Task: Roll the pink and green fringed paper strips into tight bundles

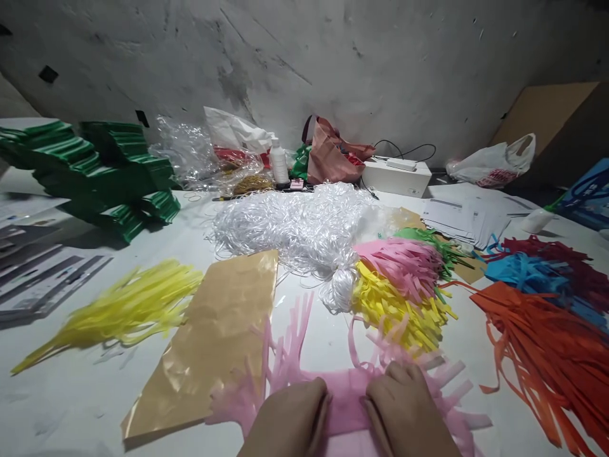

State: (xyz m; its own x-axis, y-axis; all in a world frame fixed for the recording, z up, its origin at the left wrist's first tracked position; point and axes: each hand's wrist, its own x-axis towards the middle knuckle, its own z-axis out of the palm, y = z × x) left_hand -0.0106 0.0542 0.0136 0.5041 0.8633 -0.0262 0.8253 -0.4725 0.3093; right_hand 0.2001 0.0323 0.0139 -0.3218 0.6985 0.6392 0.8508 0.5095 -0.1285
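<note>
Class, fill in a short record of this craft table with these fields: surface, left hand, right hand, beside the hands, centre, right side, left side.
surface: white table
left hand: pressed on pink fringed paper
right hand: pressed on the same pink paper
beside the hands: gold foil sheet
centre: white string heap, yellow fringe pile
right side: orange fringe, blue fringe
left side: yellow strip bundle, green folded stacks
</note>
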